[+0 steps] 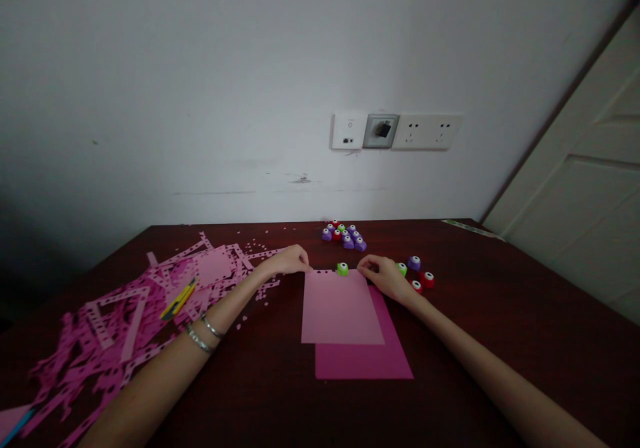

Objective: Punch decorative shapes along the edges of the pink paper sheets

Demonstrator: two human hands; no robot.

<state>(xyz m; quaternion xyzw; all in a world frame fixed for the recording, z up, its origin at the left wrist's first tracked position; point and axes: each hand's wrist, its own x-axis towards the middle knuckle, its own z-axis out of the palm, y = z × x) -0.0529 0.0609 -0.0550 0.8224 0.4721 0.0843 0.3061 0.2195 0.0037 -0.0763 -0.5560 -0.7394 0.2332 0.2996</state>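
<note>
A light pink sheet of paper [343,311] lies partly over a darker magenta sheet [365,363]. Along its far edge runs a short row of punched holes, starting at the left corner. At that left corner, my left hand [293,260] pinches the sheet between thumb and finger. My right hand [385,275] pinches the far right corner in the same way. Between the hands, a green craft punch [343,269] sits on the far edge of the light sheet, untouched by either hand.
Punched pink paper strips [135,315] heap up at left, with a yellow utility knife [179,299] on them. More craft punches [345,236] cluster near the wall; several others, including a red punch [427,279], stand beside my right hand. A blue stick-like item [17,428] lies front left.
</note>
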